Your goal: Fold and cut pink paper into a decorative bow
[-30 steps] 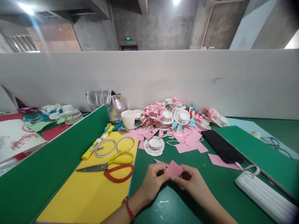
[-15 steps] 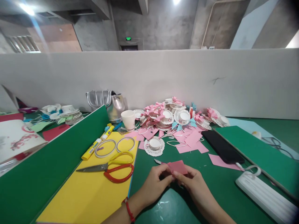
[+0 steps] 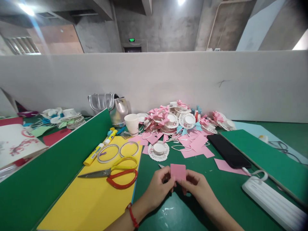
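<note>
A small square of pink paper (image 3: 178, 172) is held upright between both hands, above the green table. My left hand (image 3: 160, 183), with a red cord bracelet on the wrist, pinches its lower left side. At the lower right edge, my right hand (image 3: 194, 183) grips it between thumb and fingers. Just beyond my left fingers a pale pointed blade tip (image 3: 161, 166) shows; the rest of it is hidden. A white paper hat (image 3: 159, 151) made of a lacy plate and cup lies farther back. Pink paper pieces (image 3: 197, 143) are scattered to its right.
Scissors (image 3: 121, 173) and tape rolls (image 3: 108, 153) lie on yellow sheets (image 3: 84, 202) at left, beside glue sticks (image 3: 93, 154) and a green divider (image 3: 55, 163). A paper cup (image 3: 132, 124) and piled paper hats (image 3: 172, 120) stand behind. At right are a phone (image 3: 228, 150) and power strip (image 3: 271, 200).
The pink paper has turned from a slanted pose to squarely facing me and shifted slightly left. Both hands have changed their grip along its lower edge.
</note>
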Available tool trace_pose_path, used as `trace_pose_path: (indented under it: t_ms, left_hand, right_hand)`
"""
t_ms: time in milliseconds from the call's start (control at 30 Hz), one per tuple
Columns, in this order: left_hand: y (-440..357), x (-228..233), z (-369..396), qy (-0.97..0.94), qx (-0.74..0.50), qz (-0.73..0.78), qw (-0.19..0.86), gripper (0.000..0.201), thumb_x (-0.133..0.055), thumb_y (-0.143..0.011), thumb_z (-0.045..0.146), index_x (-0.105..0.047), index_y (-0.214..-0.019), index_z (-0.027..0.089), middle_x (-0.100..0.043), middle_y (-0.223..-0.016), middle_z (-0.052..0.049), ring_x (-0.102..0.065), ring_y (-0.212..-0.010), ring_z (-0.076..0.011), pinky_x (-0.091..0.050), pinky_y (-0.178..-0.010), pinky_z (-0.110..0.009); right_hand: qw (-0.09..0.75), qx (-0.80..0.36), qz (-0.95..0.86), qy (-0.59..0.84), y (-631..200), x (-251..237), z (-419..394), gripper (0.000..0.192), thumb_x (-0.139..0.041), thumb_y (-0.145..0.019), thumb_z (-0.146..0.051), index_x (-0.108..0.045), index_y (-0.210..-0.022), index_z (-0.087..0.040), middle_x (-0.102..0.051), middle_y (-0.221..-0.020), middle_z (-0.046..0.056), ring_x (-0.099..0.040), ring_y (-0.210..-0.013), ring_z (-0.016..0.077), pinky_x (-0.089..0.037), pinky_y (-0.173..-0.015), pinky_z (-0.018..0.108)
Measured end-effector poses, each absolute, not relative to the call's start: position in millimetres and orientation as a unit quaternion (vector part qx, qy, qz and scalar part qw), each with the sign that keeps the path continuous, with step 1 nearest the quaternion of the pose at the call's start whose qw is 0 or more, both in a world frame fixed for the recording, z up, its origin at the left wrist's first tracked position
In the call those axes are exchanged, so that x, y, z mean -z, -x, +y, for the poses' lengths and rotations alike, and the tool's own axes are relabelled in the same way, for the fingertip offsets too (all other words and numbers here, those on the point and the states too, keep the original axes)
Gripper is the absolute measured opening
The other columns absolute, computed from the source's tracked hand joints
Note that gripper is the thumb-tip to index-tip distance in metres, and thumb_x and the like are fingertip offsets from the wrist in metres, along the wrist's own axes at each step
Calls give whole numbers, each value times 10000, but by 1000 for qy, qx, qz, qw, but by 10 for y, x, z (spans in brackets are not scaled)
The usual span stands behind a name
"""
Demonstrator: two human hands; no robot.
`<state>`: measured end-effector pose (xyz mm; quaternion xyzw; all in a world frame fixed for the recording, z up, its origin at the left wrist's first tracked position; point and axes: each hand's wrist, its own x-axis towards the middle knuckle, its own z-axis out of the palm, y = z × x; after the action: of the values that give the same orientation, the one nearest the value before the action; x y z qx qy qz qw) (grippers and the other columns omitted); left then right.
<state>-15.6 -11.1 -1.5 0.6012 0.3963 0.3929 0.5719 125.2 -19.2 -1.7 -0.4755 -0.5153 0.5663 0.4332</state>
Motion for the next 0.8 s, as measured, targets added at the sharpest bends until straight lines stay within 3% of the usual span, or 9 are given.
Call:
trace_pose_path:
  t_ms: [167,367,633,800]
  left_hand:
    - [153,-2,-127,-652,-403,417,489,122,-509,-739,216,-592,-736,126,-543,-656,-10,-463,-638,-137,-384,-586,-219]
    - [135,-41,-142,-652,-407,435,469,138,-505,-752,242,-585,-727,133,-555,-660,-13,-472,-636,-140,-384,-593,-217]
    - [141,-20,-119,-625,-382,446,515,135,-491,-771,245,-554,-761,126,-478,-633,22,-395,-530,-97,-330,-498,-197]
    - [146,-18,-123,-644,-372,410,528,147,-489,-757,215,-597,-793,121,-503,-648,10,-428,-585,-116,-357,-559,-209]
  right_hand:
    - [416,-444,-582,540,-1268,63,-188,72,-560,-590,-179,-612,-598,-130,-504,-507,-24,-403,-461,95,-333,-443,213]
    - [411,-407,-592,561,-1277,13,-186,94,-525,-589,-190,-601,-588,-134,-459,-475,-41,-401,-443,93,-327,-431,209]
    - [415,-484,-559,530,-1288,49,-175,95,-541,-632,-218,-584,-635,-133,-515,-483,-31,-434,-420,88,-348,-418,204]
    - [427,-493,-559,512,-1257,84,-189,120,-558,-619,-222,-615,-678,-133,-548,-519,-22,-452,-442,96,-371,-441,211]
